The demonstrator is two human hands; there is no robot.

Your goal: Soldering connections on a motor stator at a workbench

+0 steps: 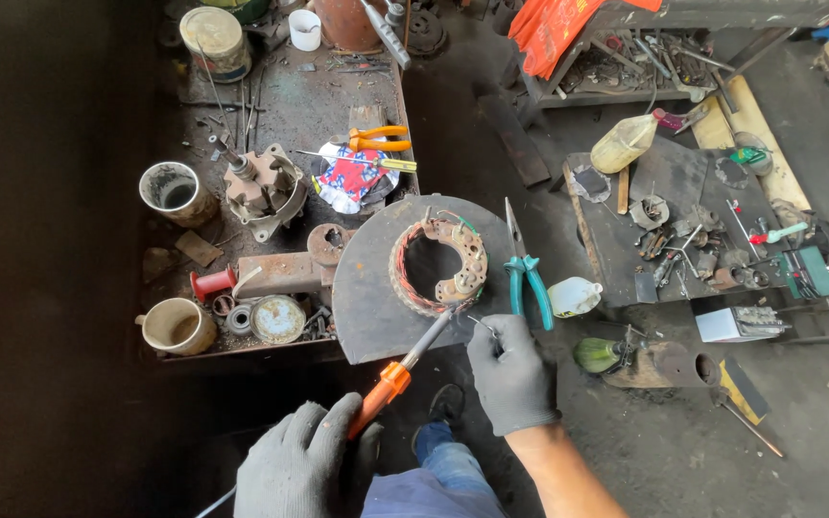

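**Two gloved hands at one copper-wound ring**

One left hand (pixel 301 460), fingers clamped on an orange-handled soldering iron (pixel 390 382). One right hand (pixel 510 372), fingertips pinched on a thin wire (pixel 484 324) that is hard to make out. One stator ring (pixel 437 264), reddish copper windings with a rusty plate, lies on a grey half-round plate (pixel 367 288), just left of green pliers (pixel 527 276). Two cups (pixel 177 326) stand left. The iron's cord is cut off.
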